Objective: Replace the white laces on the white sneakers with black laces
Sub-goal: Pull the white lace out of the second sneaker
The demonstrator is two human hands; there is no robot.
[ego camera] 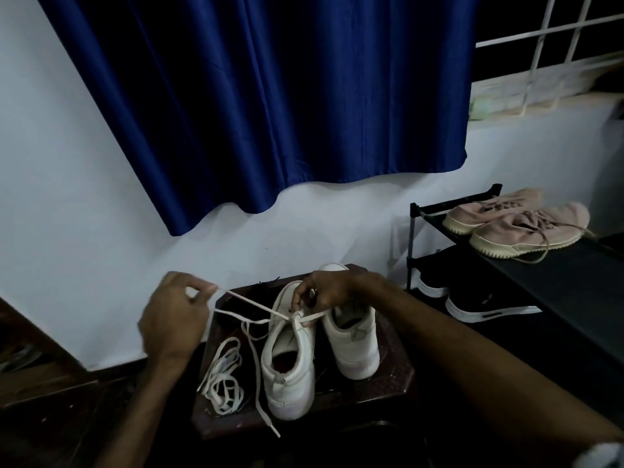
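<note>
Our left hand's fingertips (206, 289) pinch a white lace (250, 302) at its end, the strand running taut and slanting down to the top eyelets of the nearer sneaker (290, 366). The fingers (297, 300) of our right hand (326, 288) are curled down onto that shoe's throat where the lace crosses; we cannot tell whether they grip the lace or the tongue. The left hand (175, 319) is raised off to the side, back toward us, over open air beyond the edge of the dark stool (388, 383), with bare wall (67, 197) behind it. The other tail of the lace droops down the shoe's side and over the stool's front edge. The second sneaker (354, 346) stands just beside the first, its toe hidden behind our right wrist. A loose lace (224, 380) lies heaped at the stool's left rim. Something dark behind the shoes is too dim to name. On the right stands a black shoe rack (557, 265) with pink shoes (526, 228) on top and black shoes (489, 305) under it, partly cut off. A blue curtain (270, 96) hangs above.
</note>
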